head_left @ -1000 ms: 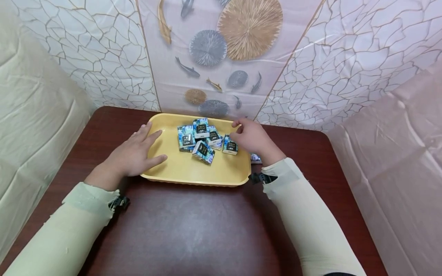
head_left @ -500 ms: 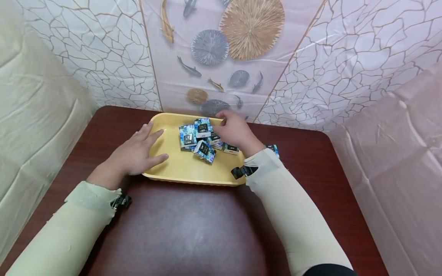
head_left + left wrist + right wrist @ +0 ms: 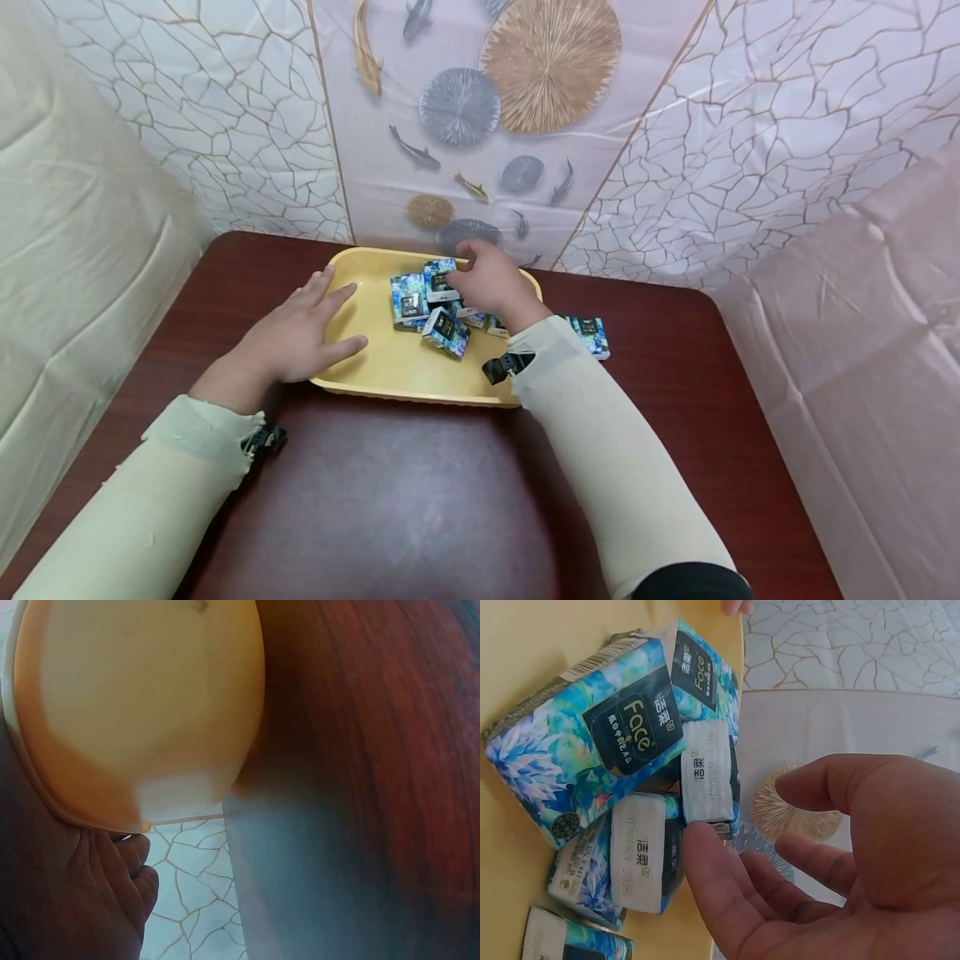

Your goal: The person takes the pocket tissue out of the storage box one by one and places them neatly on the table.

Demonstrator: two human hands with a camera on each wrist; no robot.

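Several blue-green tissue packs lie in a loose heap in the yellow tray [image 3: 397, 383], among them a tilted pack [image 3: 447, 332] in front and a flat one [image 3: 409, 297] at the left. My left hand [image 3: 288, 337] rests at the tray's left rim, fingers spread; the left wrist view shows that hand [image 3: 97, 900] below the tray wall [image 3: 135, 712]. Over the heap's far right side is my right hand [image 3: 491, 282], covering some packs. Seen from the right wrist, its fingers [image 3: 712, 877] are apart, one fingertip at the edge of a white-ended pack [image 3: 709, 769], and nothing is gripped.
One more tissue pack [image 3: 591, 335] lies on the dark wood table [image 3: 405, 492], right of the tray and partly behind the right sleeve [image 3: 607, 433]. A patterned cloth backdrop [image 3: 255, 142] hangs behind the table, with pale cloth on both sides.
My right hand has moved left from the tray's right side to the far packs, uncovering more of the pack on the table. The left hand stays at the rim.
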